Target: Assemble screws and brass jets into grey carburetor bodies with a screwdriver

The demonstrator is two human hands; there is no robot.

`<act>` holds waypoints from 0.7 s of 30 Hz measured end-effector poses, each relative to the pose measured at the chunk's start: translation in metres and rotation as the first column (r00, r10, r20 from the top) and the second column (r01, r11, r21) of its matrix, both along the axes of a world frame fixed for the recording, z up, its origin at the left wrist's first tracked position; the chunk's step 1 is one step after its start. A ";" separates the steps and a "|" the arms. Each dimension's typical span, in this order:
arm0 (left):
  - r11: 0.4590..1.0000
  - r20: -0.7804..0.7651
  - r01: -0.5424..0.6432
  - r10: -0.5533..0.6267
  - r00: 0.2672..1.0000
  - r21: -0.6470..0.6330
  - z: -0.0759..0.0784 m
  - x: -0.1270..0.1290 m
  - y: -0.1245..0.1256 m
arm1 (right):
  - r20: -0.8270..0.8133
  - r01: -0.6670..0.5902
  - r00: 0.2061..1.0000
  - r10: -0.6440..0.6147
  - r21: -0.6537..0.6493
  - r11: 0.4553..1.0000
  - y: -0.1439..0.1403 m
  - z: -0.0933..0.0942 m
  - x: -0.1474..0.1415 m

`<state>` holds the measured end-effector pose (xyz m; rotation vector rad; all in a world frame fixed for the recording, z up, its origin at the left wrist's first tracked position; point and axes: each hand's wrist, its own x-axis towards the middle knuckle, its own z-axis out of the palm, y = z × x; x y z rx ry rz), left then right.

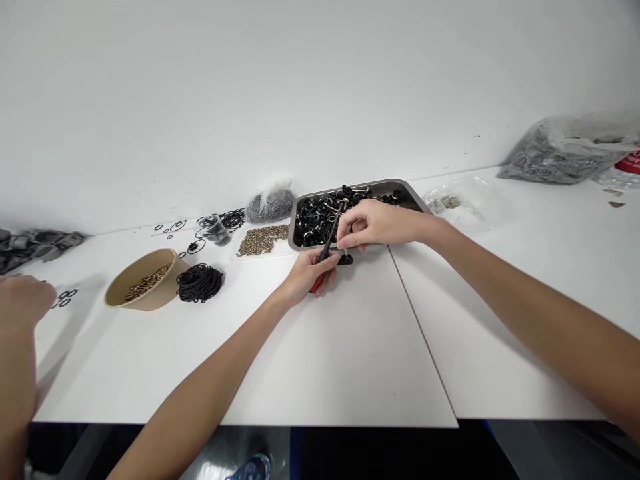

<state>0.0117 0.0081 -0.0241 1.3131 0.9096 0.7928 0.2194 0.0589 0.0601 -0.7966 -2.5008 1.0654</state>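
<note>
My left hand (307, 272) is closed around a screwdriver (325, 252) with a red and black handle, its shaft pointing up and away. By its fingertips is a small black round part (346, 260); whether the fingers grip it too I cannot tell. Just above that part, my right hand (374, 223) has its thumb and fingers pinched together. A thin pale piece (345, 252) shows under these fingertips, too small to name. Directly behind both hands stands a metal tray (400, 185) heaped with black parts and some brass-coloured screws.
Left of the tray lie small brass pieces (263, 240), a bag of dark bits (271, 202), a plastic cup (216, 230), a black cord coil (200, 283) and a paper bowl (159, 297). Another person's hand (25, 300) is far left. Plastic bags (555, 157) lie right.
</note>
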 end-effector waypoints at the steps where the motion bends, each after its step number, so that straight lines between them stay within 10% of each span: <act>1: 1.000 0.002 -0.003 0.003 1.000 -0.006 0.000 0.000 0.000 | 0.038 -0.009 0.999 0.009 0.006 1.000 0.001 -0.001 0.000; 21: 1.000 -0.059 0.003 -0.002 0.998 0.018 0.002 0.000 -0.001 | 0.362 -0.016 0.931 -0.044 0.160 0.987 -0.010 -0.020 -0.013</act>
